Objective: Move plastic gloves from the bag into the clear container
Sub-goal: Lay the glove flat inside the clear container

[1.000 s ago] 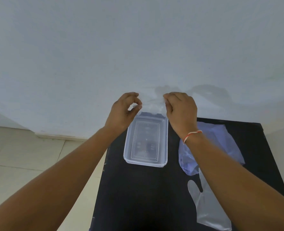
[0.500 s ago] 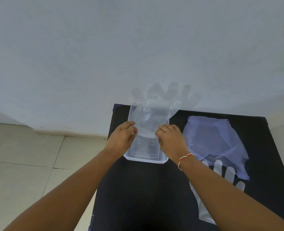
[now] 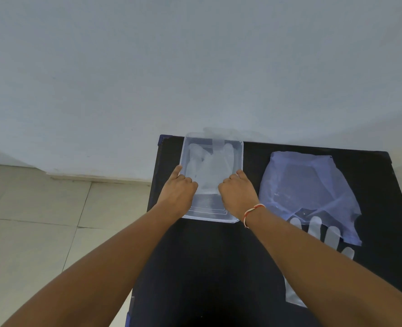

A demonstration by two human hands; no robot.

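A clear rectangular container [image 3: 241, 159] sits at the far left of the black table [image 3: 200, 267]. A thin translucent plastic glove [image 3: 208, 166] lies spread inside it, fingers pointing away from me. My left hand [image 3: 177, 193] and my right hand [image 3: 237, 194] pinch the glove's cuff edge on either side, low inside the container. To the right lies a bluish plastic bag [image 3: 306, 185], flat and crumpled. Another plastic glove [image 3: 325, 234] lies on the table in front of the bag, partly hidden by my right forearm.
A white wall rises directly behind the table's far edge. Beige floor tiles [image 3: 42, 220] spread to the left of the table. My right wrist carries a red and white thread band [image 3: 252, 212].
Both hands brought the glove down from in front of the wall into the container. It now lies flat in it instead of hanging between my fingers.
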